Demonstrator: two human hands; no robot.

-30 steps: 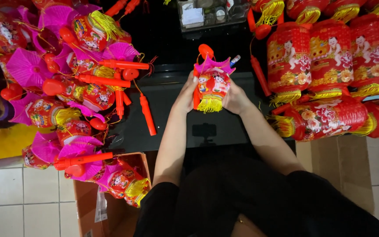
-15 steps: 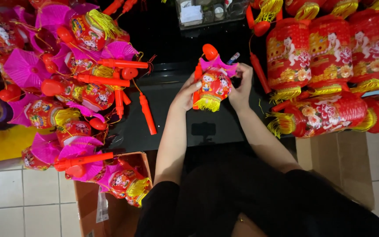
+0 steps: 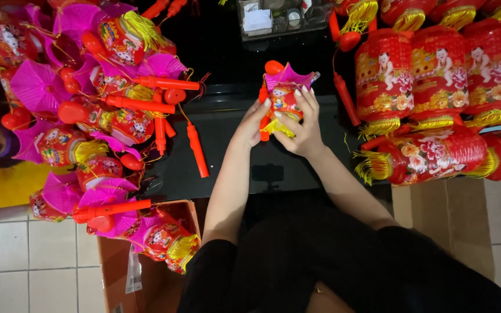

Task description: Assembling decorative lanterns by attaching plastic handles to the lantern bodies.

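A heap of pink-topped paper lanterns [image 3: 97,104] with orange stick handles [image 3: 197,150] is lying at my left, some spilling over a cardboard box [image 3: 117,261]. My left hand [image 3: 253,124] is curling its fingers against the side of a small red lantern [image 3: 282,98] over the black counter [image 3: 221,168], while my right hand [image 3: 300,124] is wrapping around it from the other side. Large red lanterns [image 3: 436,81] are lying to my right.
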